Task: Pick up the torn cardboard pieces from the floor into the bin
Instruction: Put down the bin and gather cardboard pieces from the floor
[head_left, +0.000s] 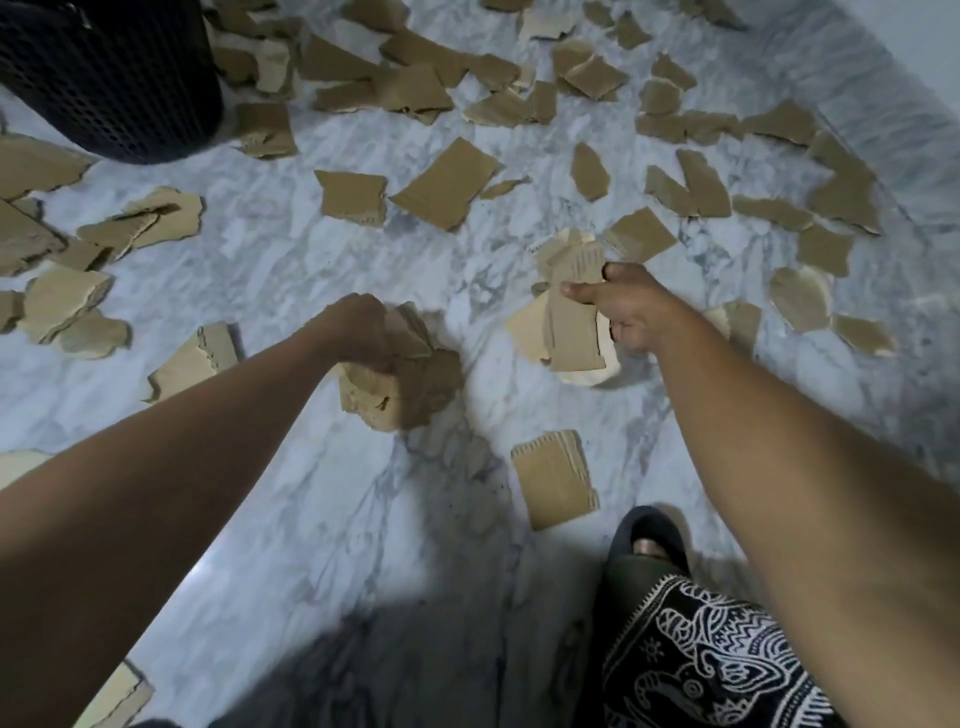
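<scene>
- Torn cardboard pieces (447, 189) lie scattered over the marble floor (291, 260), thickest across its far side and along its left and right edges.
- The bin (109, 78), black with a perforated wall, stands at the far left corner of the floor, with cardboard scraps touching its base on the right.
- The left hand (363, 332) is closed in a fist around a bunch of pieces (402, 384), which hangs below the fingers near the middle of the floor.
- The right hand (636, 306) pinches a stack of pieces (574, 317) between thumb and fingers; the stack stands roughly upright, its corrugated edges showing.
- Whether either handful touches the floor cannot be told.
- One rectangular piece (556, 478) lies flat on the near part of the floor, just in front of a dark slipper (649, 540).
- A leg in black cloth with a white elephant pattern (706, 654) fills the near right corner.
- Another piece (195, 361) lies just left of the left forearm, and a pale one (117, 696) sits at the near left edge of the floor.
- Both bare forearms reach forward from the near edge, well apart from each other.
</scene>
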